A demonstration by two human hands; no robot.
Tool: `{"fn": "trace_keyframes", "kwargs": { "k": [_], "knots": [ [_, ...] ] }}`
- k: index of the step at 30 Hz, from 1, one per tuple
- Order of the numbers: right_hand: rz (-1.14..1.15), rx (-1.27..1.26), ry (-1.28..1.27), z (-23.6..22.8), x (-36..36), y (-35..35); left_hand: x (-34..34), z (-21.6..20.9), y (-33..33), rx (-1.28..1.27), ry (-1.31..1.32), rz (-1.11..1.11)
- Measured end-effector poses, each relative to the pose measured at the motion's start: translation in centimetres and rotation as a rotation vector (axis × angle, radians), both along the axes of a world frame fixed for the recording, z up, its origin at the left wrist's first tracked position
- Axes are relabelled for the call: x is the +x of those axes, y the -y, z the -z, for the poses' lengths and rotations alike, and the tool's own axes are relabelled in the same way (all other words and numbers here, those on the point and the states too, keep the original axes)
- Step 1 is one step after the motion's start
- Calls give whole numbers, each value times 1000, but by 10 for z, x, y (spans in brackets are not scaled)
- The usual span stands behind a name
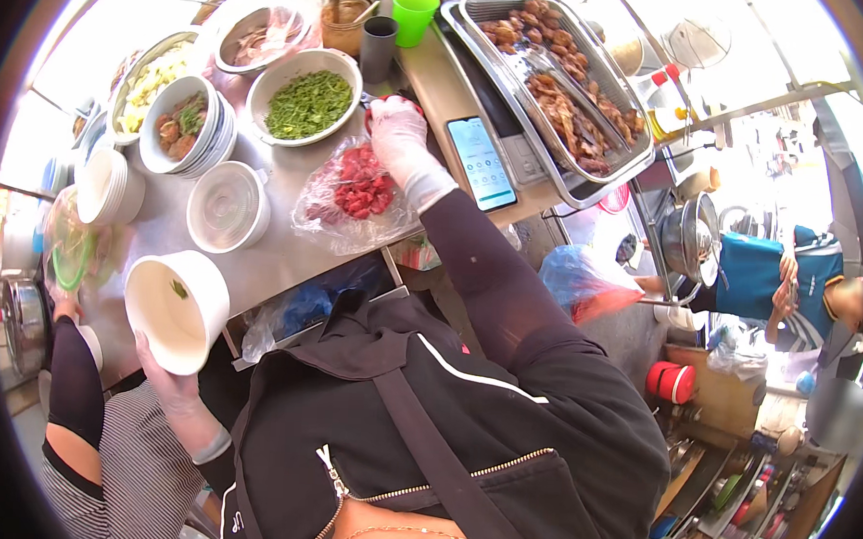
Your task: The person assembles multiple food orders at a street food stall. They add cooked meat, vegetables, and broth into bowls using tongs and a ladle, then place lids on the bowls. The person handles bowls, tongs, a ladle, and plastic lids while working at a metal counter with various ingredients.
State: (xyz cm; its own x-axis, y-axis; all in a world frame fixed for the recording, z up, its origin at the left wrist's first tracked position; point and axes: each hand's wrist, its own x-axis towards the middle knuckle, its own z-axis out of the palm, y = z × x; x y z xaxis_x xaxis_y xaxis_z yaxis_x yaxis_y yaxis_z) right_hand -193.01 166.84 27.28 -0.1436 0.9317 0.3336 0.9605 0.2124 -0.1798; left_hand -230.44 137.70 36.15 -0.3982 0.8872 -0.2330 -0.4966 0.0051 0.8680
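Left grip (173, 390), gloved, clamps the near rim and side of the white bowl (176, 311), thumb on the rim; bowl tilted, at the near edge of the surface (293, 244), bit of green leaf inside. Right grip (399, 138), gloved, closes on a red-handled tool (368, 120), mostly hidden by the glove, just right of the herb bowl (304, 97).

Containers: herb bowl full of chopped greens. Clear bag (319, 199) open just near-left of right grip, red chunks (365, 182) in it. Far left: bowl stack (189, 129), top one with browned pieces and greens; basin (159, 73) with pale yellow pieces; another bowl (258, 42) with pinkish slices. Far right: metal tray (575, 179), browned meat.

Around: phone (481, 163), screen lit, between right grip and tray. Green cup (415, 16) and dark cup (377, 48) beyond right grip. Lidded tub (228, 206) sits between white bowl and herb bowl; clear bag between the two grips. Co-worker's dark sleeve (75, 379) at left; second co-worker in blue shirt (763, 274) well off right.
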Motion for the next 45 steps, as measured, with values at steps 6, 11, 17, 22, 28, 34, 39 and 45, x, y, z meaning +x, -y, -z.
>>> {"fn": "trace_keyframes", "kwargs": {
  "k": [6,11,17,22,28,34,39,45],
  "knots": [
    [-323,-63,-363,-44,40,111,26,31,22,-203,105,69],
    [-343,-185,-90,-10,23,131,90,27,15,-352,129,180],
    [-220,-423,31,-9,1,116,126,21,-22,-325,109,332],
    [-265,-304,-53,7,8,106,143,18,-36,-296,85,417],
    [-194,-599,-869,-25,30,91,153,17,-46,-269,47,486],
    [-372,-898,-1090,-103,14,118,161,9,-49,-259,-10,545],
    [-543,-679,-674,-104,-6,148,160,37,-55,-154,-84,549],
    [-331,-466,-792,-103,10,134,145,55,-43,-274,-4,504]
  ]
}}
